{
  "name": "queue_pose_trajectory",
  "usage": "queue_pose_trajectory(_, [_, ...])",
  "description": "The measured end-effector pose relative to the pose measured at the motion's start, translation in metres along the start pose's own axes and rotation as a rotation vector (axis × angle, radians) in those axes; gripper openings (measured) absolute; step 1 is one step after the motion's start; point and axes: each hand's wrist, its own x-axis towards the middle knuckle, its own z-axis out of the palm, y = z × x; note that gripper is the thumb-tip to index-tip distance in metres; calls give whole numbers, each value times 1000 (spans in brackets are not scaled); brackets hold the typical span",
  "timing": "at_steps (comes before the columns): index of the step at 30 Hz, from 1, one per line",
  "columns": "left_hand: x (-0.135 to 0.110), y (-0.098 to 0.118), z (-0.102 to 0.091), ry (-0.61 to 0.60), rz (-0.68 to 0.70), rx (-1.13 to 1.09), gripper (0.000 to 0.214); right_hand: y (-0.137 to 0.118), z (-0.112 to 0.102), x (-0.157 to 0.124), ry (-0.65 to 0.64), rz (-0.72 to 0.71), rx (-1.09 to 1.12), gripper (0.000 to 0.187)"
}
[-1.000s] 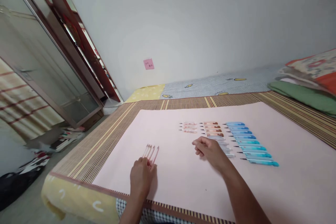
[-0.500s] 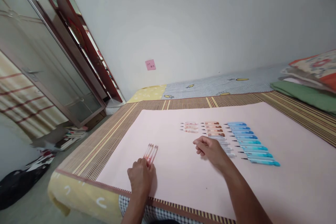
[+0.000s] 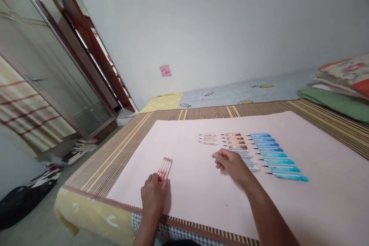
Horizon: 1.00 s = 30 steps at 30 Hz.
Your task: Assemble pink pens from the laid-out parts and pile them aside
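Observation:
Several slim clear pens with pink markings (image 3: 165, 167) are in the grip of my left hand (image 3: 154, 194), their tips pointing away from me above a pink sheet. My right hand (image 3: 229, 163) hovers over the sheet, fingers curled and thumb against the index finger, with nothing visible in it. Just beyond and beside it lie rows of pens: a few pale pink pens (image 3: 209, 139), brown pens (image 3: 235, 138), and whitish pens (image 3: 248, 157) partly hidden by my right hand. A longer column of blue pens (image 3: 276, 156) lies to the right, tips facing left.
The pink sheet (image 3: 190, 203) covers much of a striped mat (image 3: 100, 161) on a bed. A folded green cloth (image 3: 334, 102) and a patterned pillow (image 3: 351, 71) rest at the right. A pink note (image 3: 165, 70) is on the wall. A glass-panelled door (image 3: 54, 50) stands left.
The pens in my left hand now sit closer together in a more even row, and more of them show. My right hand has hardly moved.

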Motion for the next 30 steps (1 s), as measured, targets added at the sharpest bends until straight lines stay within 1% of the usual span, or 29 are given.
queue_pose_trajectory(3, [-10,-20,-1,89,-27,-219,18,1,-1,0,8,3,7,31])
queue_pose_trajectory(5, [-20,-32,-2,136,-56,-320,19,1,-1,0,12,4,10,31])
queue_pose_trajectory(8, [-36,-42,-3,140,-75,-409,21,1,-2,0,16,1,8,30])
queue_pose_trajectory(10, [-44,-43,-2,124,-65,-441,23,1,-2,0,19,-2,0,29])
queue_pose_trajectory(13, [-48,-39,2,124,-43,-448,24,2,0,1,18,-15,-17,29])
queue_pose_trajectory(20, [-44,-30,10,168,-12,-391,20,5,1,1,1,-11,-45,29])
queue_pose_trajectory(24, [-43,-30,13,184,22,-363,18,6,0,1,-1,-9,-25,28])
queue_pose_trajectory(30, [-42,-30,16,232,21,-326,17,7,1,2,4,-3,-38,28])
